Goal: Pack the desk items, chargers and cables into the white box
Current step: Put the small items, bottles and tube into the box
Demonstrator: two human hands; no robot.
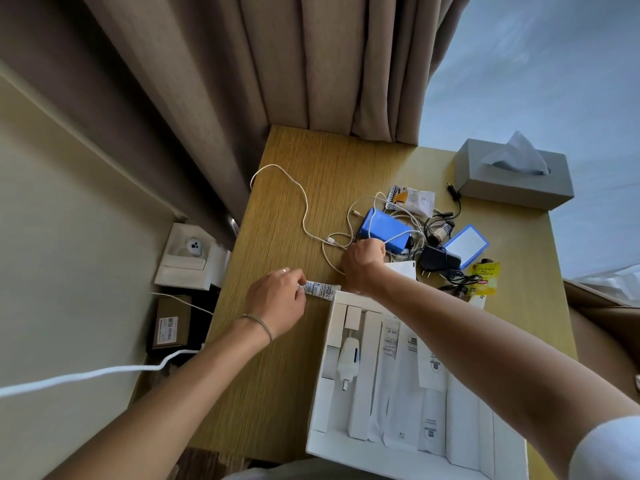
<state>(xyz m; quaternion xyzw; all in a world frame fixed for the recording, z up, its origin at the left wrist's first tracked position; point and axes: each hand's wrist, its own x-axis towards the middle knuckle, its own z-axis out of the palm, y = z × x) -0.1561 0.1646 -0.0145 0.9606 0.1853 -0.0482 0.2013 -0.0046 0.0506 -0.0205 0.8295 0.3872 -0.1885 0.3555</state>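
Note:
The white box (320,441) lies open at the desk's near right, holding a white charger (348,362), white inserts and paper slips. My left hand (277,303) pinches a small printed tube (320,289) lying just beyond the box's far left corner. My right hand (363,261) is closed over a white cable (304,209) that loops across the desk. Beyond it sit a blue power bank (381,230), a black adapter (438,259), a blue-framed card (467,244), a yellow sachet (486,277) and tangled cables.
A grey tissue box (512,174) stands at the far right of the wooden desk (277,375). Brown curtains (294,64) hang behind. Left of the desk are a white carton (187,261), a brown box (171,325) and a thick white cord (86,374).

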